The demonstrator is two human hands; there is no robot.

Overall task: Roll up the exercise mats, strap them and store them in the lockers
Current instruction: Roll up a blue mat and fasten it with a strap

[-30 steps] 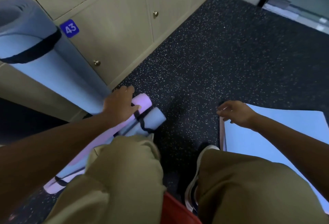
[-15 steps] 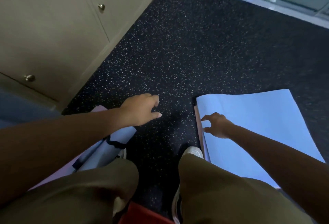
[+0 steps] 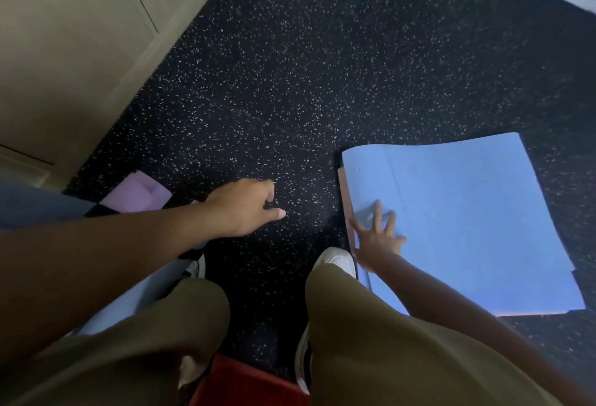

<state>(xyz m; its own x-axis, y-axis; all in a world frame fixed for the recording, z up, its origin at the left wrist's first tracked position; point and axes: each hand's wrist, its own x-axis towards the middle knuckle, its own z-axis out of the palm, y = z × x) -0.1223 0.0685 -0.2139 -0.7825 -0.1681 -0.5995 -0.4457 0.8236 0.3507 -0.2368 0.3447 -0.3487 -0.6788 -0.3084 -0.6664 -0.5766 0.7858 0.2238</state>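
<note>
Lying flat on the dark speckled rubber floor (image 3: 290, 83) at the right of the frame, the light blue unrolled exercise mat (image 3: 467, 212) shows a thin pinkish edge along its left side and its lower border, so a second layer or underside peeks out beneath it. The right hand (image 3: 375, 235) rests near the mat's lower left corner with its fingers spread wide and straight, touching the blue surface; just above the fingertips a small raised fold of the mat stands up. The left hand (image 3: 248, 205) hovers over the bare floor in the middle of the frame, holding nothing, its fingers loosely bent and the thumb pointing right. Under the left forearm, at the left of the frame, the end of a pale purple rolled mat (image 3: 138, 194) pokes out, and below it lies a light blue rolled mat (image 3: 135, 302) crossed by a black strap (image 3: 190, 254); both are partly hidden by the arm and knee. Beige wooden locker doors (image 3: 64, 35) fill the upper left. Two knees in olive trousers (image 3: 371, 341) occupy the bottom of the frame, with a white shoe (image 3: 337, 260) showing beside the mat's left edge.
</note>
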